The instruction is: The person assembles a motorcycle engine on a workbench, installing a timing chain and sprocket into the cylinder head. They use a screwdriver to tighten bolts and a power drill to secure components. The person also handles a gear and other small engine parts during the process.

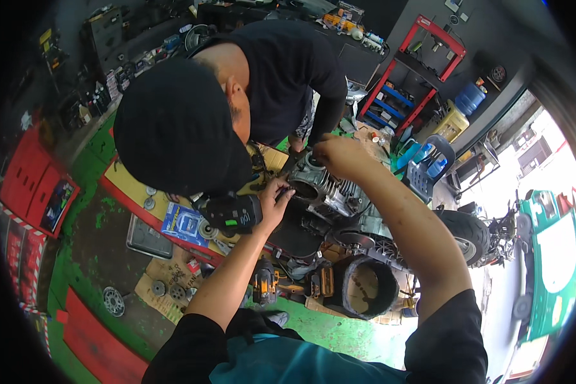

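Observation:
A grey metal engine (329,198) with a round opening facing up sits on the work surface in front of me. My left hand (275,200) is at its left side, fingers pinched round something small and dark that I cannot make out. Beside that wrist is a black boxy device (233,212) with a small green display; what it is fixed to is hidden. Over the engine's far end, my right hand (340,155) is closed with its fingers bent down, and whatever it grips is hidden.
A person in a black cap (173,121) leans in close from the left. Below the engine are a black round container (368,288) and a yellow-and-black power tool (265,281). A blue package (184,223) lies on the bench. A red press frame (406,73) stands behind.

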Tool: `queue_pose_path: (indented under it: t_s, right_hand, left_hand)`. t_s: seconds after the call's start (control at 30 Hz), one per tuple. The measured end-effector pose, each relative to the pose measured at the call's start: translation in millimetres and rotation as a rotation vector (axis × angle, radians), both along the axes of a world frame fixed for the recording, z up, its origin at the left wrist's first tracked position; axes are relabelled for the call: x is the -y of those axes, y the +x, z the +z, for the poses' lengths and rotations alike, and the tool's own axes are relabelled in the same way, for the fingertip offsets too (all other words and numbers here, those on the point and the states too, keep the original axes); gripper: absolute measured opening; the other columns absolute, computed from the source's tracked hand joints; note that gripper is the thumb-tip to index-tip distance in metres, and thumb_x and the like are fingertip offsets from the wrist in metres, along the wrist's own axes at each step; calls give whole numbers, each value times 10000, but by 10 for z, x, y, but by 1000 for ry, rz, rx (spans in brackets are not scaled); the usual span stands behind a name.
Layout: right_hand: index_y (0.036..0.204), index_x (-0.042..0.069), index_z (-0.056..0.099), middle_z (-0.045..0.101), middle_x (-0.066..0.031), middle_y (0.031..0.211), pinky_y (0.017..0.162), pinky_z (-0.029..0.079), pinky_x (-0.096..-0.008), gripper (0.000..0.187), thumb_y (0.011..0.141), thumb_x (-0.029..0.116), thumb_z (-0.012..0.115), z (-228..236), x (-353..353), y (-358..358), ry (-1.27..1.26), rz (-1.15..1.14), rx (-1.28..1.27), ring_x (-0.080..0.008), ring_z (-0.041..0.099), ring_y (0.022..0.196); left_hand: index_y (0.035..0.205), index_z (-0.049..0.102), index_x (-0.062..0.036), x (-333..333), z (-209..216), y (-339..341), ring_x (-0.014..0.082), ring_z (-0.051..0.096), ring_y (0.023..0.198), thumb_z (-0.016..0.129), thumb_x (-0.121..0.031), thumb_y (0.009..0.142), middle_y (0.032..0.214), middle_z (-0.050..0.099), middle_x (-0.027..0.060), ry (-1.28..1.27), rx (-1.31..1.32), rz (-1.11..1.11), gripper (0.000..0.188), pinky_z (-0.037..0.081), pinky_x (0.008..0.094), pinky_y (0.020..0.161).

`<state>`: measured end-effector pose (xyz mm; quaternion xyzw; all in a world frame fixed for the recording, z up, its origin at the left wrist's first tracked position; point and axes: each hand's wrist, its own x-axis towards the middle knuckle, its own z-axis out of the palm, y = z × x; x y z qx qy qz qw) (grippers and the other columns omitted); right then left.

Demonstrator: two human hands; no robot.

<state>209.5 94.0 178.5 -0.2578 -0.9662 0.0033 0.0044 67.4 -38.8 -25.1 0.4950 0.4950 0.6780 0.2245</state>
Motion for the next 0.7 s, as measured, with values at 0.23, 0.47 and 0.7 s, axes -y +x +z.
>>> queue_pose_path:
  t_s: [0.23, 0.47, 0.7]
  right_hand:
    - [1105, 106, 729, 743, -152, 906, 728, 587, -490, 263, 844, 131, 709, 241, -88, -332, 115, 125, 381, -364, 743, 899]
    - [1092, 111, 723, 741, -163, 931, 735, 561, -507, 181, 944, 196, 663, 425, -73, -532, 10, 165, 570, -382, 729, 885]
    - [1087, 64, 712, 723, -124, 1035, 762, 572, -482, 210, 925, 190, 667, 419, -171, -635, 12, 256, 690, -365, 725, 931]
  left_hand:
    - [1044, 595, 11, -17, 35, 23, 85, 652, 978, 701, 16, 961, 941, 673, 54, -4, 70, 9, 134, 524, 262, 840]
    - [1037, 656, -14, -3, -55, -106, 207, 682, 1005, 753, -77, 934, 1000, 696, 96, 2, -8, -38, 154, 533, 351, 888]
    - [1008, 697, -44, 121, 93, -190, 339, 677, 1025, 779, -135, 900, 1009, 715, 119, -40, -71, -25, 162, 513, 401, 893]
